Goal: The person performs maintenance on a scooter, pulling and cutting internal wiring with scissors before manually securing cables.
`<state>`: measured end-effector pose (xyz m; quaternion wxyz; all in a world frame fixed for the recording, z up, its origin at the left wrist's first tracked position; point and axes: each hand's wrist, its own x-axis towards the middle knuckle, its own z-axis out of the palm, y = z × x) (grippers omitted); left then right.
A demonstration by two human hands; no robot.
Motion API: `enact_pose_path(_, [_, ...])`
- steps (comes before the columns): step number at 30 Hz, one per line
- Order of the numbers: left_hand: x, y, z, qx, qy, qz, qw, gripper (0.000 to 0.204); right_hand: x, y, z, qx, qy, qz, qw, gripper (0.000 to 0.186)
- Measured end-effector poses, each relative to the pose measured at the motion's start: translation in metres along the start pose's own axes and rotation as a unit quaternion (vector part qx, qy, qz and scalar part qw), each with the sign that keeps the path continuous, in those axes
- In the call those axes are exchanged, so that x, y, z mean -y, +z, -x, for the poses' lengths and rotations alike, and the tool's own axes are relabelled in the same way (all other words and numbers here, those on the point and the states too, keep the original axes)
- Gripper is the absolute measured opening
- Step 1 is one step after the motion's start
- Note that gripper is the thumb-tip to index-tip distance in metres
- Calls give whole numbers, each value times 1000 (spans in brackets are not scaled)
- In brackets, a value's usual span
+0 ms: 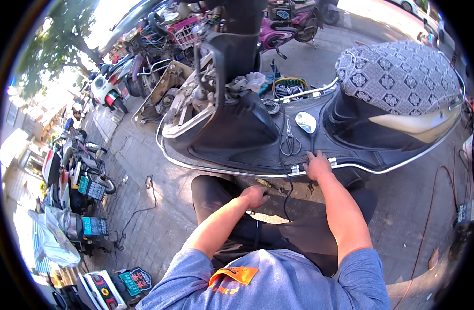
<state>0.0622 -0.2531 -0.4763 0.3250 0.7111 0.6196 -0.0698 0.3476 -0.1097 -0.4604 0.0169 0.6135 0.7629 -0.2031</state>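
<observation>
A scooter stands sideways before me, its black footboard (345, 156) edged with a bright metal rail. My right hand (318, 167) is at the near edge of that footboard, fingers curled down; what they grip is hidden. Close to its fingertips ends the dark stem of a round mirror (305, 123) lying on the footboard. To the mirror's left are scissors (289, 140). My left hand (254, 197) is low between my knees, closed, with a small shiny bit showing below it; I cannot make out what it is. A black cable (287, 199) hangs between my hands.
A patterned cover wraps the seat (402, 77). Beyond the footboard sits a tool basket (291, 88). Removed panels (167, 93) lean by the scooter's open front. Parked scooters (74, 181) line the left. A red hose (428, 227) trails over the paving at right.
</observation>
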Motion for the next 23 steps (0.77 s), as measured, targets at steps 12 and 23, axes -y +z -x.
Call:
enact_pose_path(12, [22,-101,148,102,217,826,511,44,3,-108,147,206,-131,-853,461,72])
enact_pose_path(23, [162,-63,159,260,194,863,387,67,-16,-46,136,327,-102,-890,303,104])
